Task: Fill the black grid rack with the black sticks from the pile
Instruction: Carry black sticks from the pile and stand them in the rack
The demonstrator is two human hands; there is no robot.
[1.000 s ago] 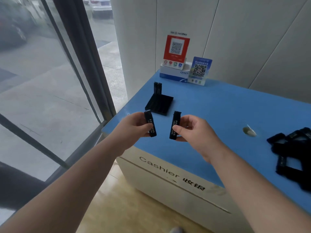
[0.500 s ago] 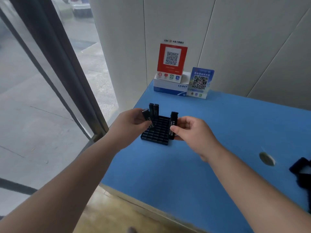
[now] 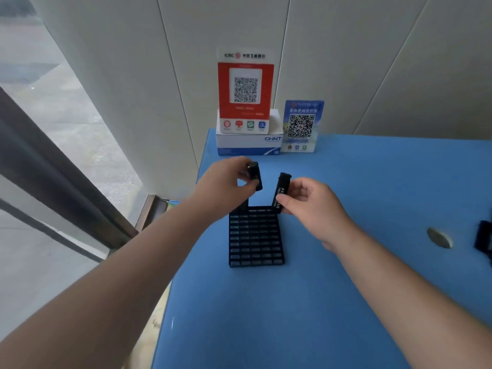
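Head view: both hands (image 3: 226,182) (image 3: 308,201) grip upright sticks (image 3: 255,175) (image 3: 281,191) above rack (image 3: 255,235).

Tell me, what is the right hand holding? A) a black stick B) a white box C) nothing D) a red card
A: the right hand pinches a black stick and holds it tilted over the far edge of the rack.
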